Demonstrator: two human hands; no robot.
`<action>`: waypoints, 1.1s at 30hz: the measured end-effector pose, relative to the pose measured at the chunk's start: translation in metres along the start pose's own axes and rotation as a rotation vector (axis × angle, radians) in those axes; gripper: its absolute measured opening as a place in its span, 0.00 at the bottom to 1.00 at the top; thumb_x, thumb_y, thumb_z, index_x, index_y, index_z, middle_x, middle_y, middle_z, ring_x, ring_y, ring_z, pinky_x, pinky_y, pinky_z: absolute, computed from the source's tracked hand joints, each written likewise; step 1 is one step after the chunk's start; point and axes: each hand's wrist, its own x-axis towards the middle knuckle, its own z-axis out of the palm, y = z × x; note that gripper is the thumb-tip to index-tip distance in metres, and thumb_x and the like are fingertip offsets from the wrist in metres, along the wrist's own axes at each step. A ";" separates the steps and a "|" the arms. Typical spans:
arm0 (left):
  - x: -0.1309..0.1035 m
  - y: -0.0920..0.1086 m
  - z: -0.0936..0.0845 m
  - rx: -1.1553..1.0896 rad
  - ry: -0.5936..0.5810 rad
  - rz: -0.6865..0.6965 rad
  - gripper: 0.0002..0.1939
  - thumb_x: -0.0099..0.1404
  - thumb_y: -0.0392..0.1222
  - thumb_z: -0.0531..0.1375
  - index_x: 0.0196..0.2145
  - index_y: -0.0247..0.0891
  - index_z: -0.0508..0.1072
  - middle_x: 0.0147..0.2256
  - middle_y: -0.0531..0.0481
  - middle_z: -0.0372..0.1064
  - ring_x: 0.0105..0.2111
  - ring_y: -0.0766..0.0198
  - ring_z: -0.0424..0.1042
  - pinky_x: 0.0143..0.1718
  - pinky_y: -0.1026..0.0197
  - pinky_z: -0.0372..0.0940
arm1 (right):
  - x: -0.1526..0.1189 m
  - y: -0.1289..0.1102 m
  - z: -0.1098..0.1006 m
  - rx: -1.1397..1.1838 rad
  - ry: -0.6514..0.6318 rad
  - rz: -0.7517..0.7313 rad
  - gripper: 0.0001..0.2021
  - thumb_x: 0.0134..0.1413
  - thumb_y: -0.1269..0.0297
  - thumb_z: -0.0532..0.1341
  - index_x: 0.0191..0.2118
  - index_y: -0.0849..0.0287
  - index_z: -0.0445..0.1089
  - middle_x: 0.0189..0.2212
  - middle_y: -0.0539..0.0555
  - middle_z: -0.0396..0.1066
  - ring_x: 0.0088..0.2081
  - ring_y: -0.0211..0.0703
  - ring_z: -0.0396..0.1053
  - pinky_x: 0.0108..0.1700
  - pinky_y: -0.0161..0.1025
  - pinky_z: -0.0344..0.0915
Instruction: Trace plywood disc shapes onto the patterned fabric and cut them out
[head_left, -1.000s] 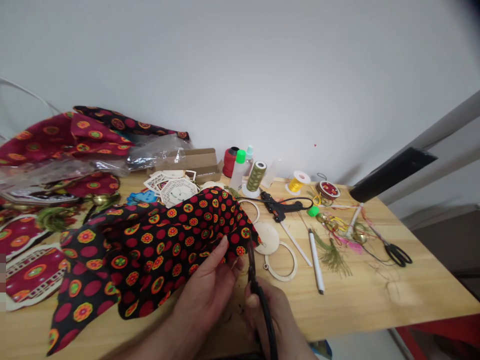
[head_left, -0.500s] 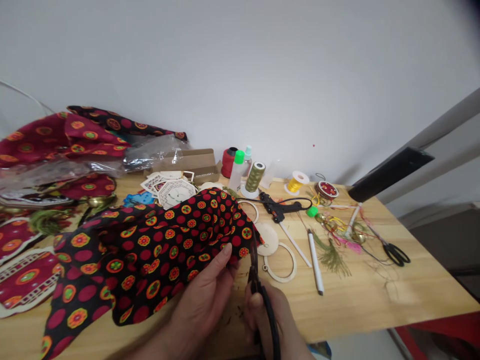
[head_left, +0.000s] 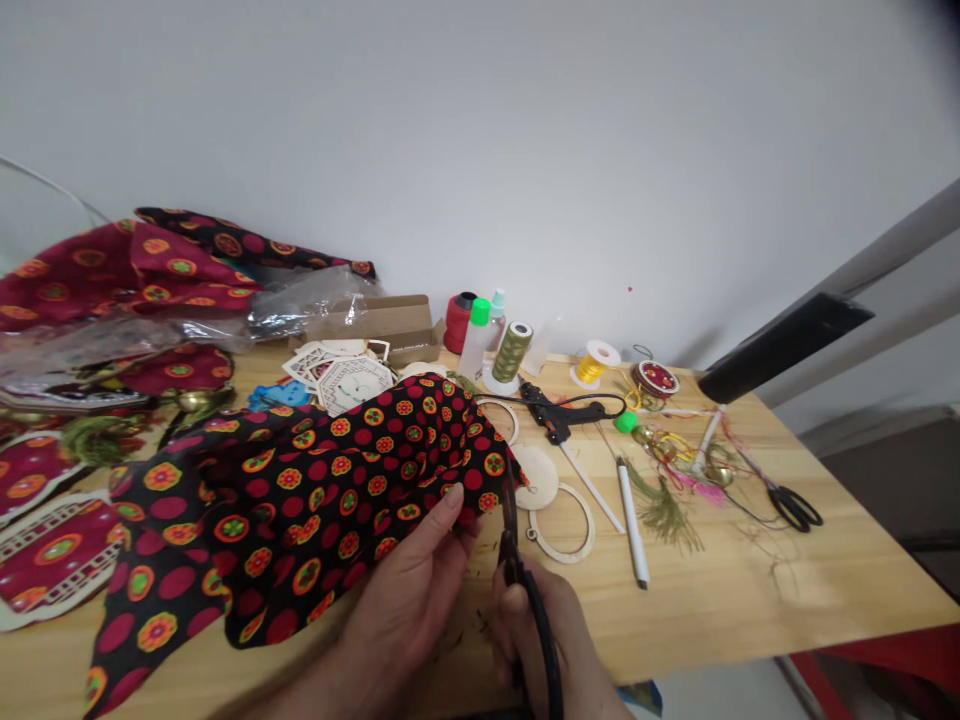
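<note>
A black fabric (head_left: 322, 500) printed with red dots and orange flowers lies bunched across the left and middle of the table. My left hand (head_left: 420, 565) grips its near right part, thumb on top and fingers underneath. Black-handled scissors (head_left: 541, 640) are held in my right hand (head_left: 555, 620), fingers through the loops. Their blades point away from me and meet the fabric's right edge; whether the blades are apart is hard to see. Just beyond the blades lie a pale round disc (head_left: 537, 478) and a wooden ring (head_left: 574, 525).
On the wooden table (head_left: 720, 610) are a glue gun (head_left: 559, 412), a white marker (head_left: 632, 525), an olive thread spool (head_left: 513, 355), a yellow spool (head_left: 594, 364) and a second pair of scissors (head_left: 795, 508). Patterned maroon cloth (head_left: 180, 265) and plastic wrap are piled at left, near the wall.
Both hands, the fabric and the scissors stay nearly in place. The scissors and right hand shift very slightly; the whole view moves a little.
</note>
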 end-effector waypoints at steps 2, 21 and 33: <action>0.000 0.000 0.001 -0.005 0.016 -0.003 0.11 0.60 0.22 0.57 0.31 0.36 0.74 0.30 0.54 0.73 0.27 0.70 0.72 0.26 0.69 0.71 | -0.001 -0.002 0.001 0.002 0.004 0.003 0.32 0.46 0.27 0.50 0.27 0.57 0.56 0.14 0.42 0.51 0.16 0.31 0.52 0.17 0.30 0.48; -0.002 0.004 0.007 -0.021 0.008 -0.015 0.12 0.61 0.21 0.55 0.32 0.36 0.73 0.31 0.54 0.73 0.27 0.71 0.72 0.25 0.69 0.70 | 0.001 0.003 -0.001 0.027 0.020 0.047 0.32 0.43 0.27 0.52 0.26 0.56 0.56 0.13 0.42 0.50 0.14 0.30 0.51 0.15 0.29 0.49; 0.003 0.007 0.002 -0.182 -0.135 -0.238 0.05 0.66 0.38 0.56 0.36 0.35 0.70 0.29 0.50 0.69 0.22 0.69 0.66 0.21 0.65 0.65 | -0.001 0.011 0.000 -0.012 -0.010 -0.021 0.31 0.46 0.27 0.50 0.27 0.57 0.57 0.14 0.42 0.50 0.14 0.30 0.49 0.15 0.29 0.48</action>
